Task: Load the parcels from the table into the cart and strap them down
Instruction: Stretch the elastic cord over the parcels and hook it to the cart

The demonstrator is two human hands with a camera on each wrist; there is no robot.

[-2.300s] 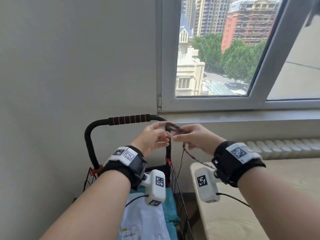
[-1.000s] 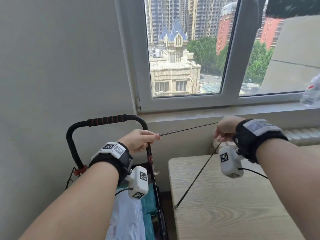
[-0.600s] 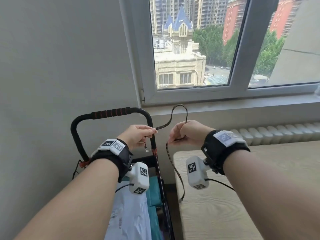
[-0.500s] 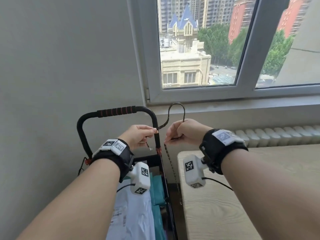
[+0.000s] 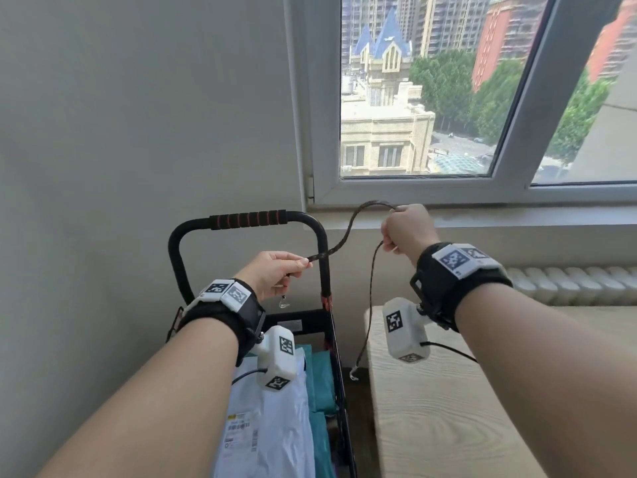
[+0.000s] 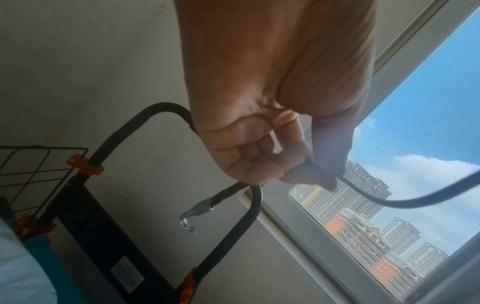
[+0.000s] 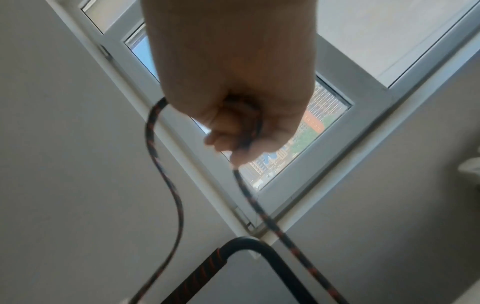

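Note:
A black and red bungee cord (image 5: pixel 348 232) arcs between my two hands above the cart. My left hand (image 5: pixel 275 274) pinches it near one end, and a metal hook (image 6: pixel 193 212) dangles just below the fingers. My right hand (image 5: pixel 405 229) grips the cord in a fist near the window sill; the free length (image 5: pixel 368 305) hangs down to a second hook (image 5: pixel 353 374) beside the table edge. The black cart (image 5: pixel 324 257) with its red-striped handle grip (image 5: pixel 248 219) stands below, holding a white parcel (image 5: pixel 272 426) and teal parcels (image 5: pixel 322 381).
A pale wooden table (image 5: pixel 448 408) stands right of the cart. A grey wall is on the left, with a window (image 5: pixel 413 98) and its sill ahead. A white radiator (image 5: pixel 568 284) runs under the sill behind the table.
A second ago the cord was stretched taut between my hands. My right hand then came in toward the left and now has lifted up to the right, leaving a slack loop between them.

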